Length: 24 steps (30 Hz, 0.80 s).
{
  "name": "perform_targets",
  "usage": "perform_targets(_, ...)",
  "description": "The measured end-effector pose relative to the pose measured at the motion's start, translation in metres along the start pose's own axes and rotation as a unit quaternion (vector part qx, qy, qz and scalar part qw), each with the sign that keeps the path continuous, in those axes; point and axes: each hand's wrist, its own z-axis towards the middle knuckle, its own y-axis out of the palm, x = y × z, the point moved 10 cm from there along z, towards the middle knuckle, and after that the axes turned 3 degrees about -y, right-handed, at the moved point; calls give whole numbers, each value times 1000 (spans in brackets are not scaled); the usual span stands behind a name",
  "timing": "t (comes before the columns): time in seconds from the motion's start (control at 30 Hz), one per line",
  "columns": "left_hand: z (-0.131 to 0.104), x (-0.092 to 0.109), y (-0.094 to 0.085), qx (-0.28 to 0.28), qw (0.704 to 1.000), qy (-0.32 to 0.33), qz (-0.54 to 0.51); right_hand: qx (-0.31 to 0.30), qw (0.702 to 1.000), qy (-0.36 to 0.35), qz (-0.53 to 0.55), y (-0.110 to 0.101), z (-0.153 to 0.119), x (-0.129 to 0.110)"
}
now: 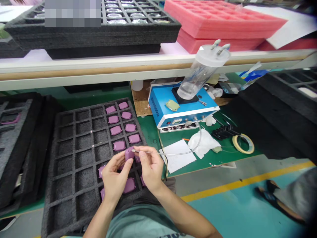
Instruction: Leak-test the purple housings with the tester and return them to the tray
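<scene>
My left hand [115,177] grips a purple watch case [129,153] between thumb and fingers, tilted up above the tray. In my right hand [151,167] is the metal nozzle of a clear air tube [177,154], pinched by thumb and fingers, its tip at the side of the case. The tube loops back to the front of a blue machine [184,114]. Beneath my hands lies a dark foam tray [83,155] with more purple cases [119,145] in its right-hand columns. My hands hide some of them.
A clear cylinder [195,76] and a greenish case [172,105] sit on the blue machine. White paper [177,157], a crumpled cloth [200,142] and a tape roll [243,143] lie right. Overhead, a shelf [119,67] bears black and red foam trays [223,19]. Someone's foot [278,198] shows at right.
</scene>
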Motion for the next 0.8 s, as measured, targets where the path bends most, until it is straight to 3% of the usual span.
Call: perform_targets(0.8,0,0,0,-2,1000,-3,0,4,1000,6,-8,0,1,0)
